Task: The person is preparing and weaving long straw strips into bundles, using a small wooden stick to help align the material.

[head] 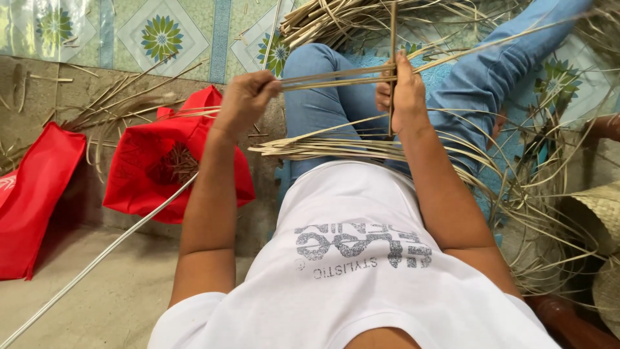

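Observation:
My left hand [245,98] is closed on the ends of several thin dried straw strips [336,79] that run sideways to my right hand [402,89]. My right hand pinches the same strips where an upright strip [392,32] crosses them. Both hands are raised above my lap, over my blue jeans [323,103]. A loose fan of more strips [323,147] lies across my thighs just below the hands. A big heap of the same straw [336,19] is spread beyond my knees.
A red cloth bag [165,158] holding straw sits at left, another red bag [32,194] further left. A long pale stick [97,262] slants across the mat. A woven straw piece [600,207] lies at right among tangled strips. The floor is patterned tile [161,35].

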